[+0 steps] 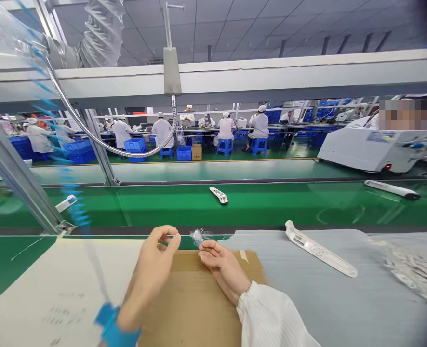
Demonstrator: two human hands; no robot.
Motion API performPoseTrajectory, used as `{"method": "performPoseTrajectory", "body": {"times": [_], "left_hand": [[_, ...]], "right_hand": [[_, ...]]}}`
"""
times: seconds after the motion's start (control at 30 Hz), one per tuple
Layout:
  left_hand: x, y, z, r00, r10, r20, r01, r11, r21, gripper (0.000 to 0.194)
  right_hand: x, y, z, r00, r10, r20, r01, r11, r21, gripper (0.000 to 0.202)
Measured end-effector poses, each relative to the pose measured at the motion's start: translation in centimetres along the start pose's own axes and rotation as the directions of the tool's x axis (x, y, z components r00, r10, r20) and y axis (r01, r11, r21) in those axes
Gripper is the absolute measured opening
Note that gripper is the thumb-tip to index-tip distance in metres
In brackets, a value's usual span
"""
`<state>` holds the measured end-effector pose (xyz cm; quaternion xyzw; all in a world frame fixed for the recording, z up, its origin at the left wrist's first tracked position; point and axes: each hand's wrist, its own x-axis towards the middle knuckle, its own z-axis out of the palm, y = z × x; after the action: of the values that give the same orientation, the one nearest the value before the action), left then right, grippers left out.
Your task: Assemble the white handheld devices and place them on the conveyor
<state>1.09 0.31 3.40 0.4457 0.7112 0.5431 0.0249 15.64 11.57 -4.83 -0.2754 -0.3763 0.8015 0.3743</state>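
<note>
My left hand [154,267], with a blue band [117,325] at the wrist, hovers over the cardboard. Its fingers are loosely curved, thumb and index tips close to each other, and I see nothing between them. Just to the right, my right hand [226,270] is closed at the fingertips on a small crumpled piece of clear plastic [199,236]; its exact kind is unclear. Beneath both hands lies a brown cardboard sheet [195,308]. A white handheld device with a small display [320,248] rests on the grey foam sheet [289,294] to the right.
Beyond the bench runs a green conveyor belt [163,202] carrying a white device [219,195] and another [392,189]. Small parts in clear plastic [412,265] lie at right. A blue coiled hose [78,207] hangs at left beside a metal post [21,178]. Co-workers sit farther back.
</note>
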Motion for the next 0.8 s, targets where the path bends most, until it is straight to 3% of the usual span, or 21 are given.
{"method": "performPoseTrajectory", "body": {"times": [0.07,0.13,0.23,0.3,0.4,0.57,0.67,0.8], "left_hand": [[0.4,-2.2,1.8,0.988,-0.144,0.055,0.146,0.988,-0.04,0.027],[0.5,-4.5,3.5,0.979,-0.205,0.021,0.206,0.978,-0.029,0.022],[0.0,-6.6,5.0,0.996,-0.08,0.034,0.079,0.997,0.02,0.014],[-0.4,-6.9,5.3,0.997,-0.031,0.072,0.029,0.999,0.028,0.012],[-0.8,-6.4,5.1,0.995,-0.036,0.098,0.031,0.998,0.052,0.013],[-0.9,-5.9,5.3,0.989,-0.086,0.122,0.081,0.996,0.045,0.017],[-1.1,-6.0,5.5,0.988,-0.089,0.124,0.083,0.995,0.049,0.017],[-1.1,-6.0,5.5,0.985,-0.108,0.132,0.102,0.993,0.052,0.017]], "right_hand": [[-0.2,0.1,0.0,1.0,0.014,0.002,-0.014,1.0,-0.002,0.038],[-0.5,0.0,0.0,1.0,0.018,0.0,-0.018,1.0,-0.008,0.036],[-0.4,-0.7,0.1,0.999,0.035,0.014,-0.033,0.996,-0.077,0.034],[0.8,-2.0,0.0,1.0,0.014,0.008,-0.011,0.964,-0.265,0.031],[5.2,-5.0,-0.6,0.989,-0.126,-0.072,0.058,0.801,-0.595,0.024],[15.4,-8.7,-2.0,0.904,-0.321,-0.283,-0.019,0.631,-0.776,0.021],[18.9,-8.4,-2.1,0.88,-0.35,-0.321,-0.064,0.583,-0.81,0.033],[19.7,-6.7,-0.8,0.91,-0.301,-0.284,-0.051,0.6,-0.799,0.032]]}}
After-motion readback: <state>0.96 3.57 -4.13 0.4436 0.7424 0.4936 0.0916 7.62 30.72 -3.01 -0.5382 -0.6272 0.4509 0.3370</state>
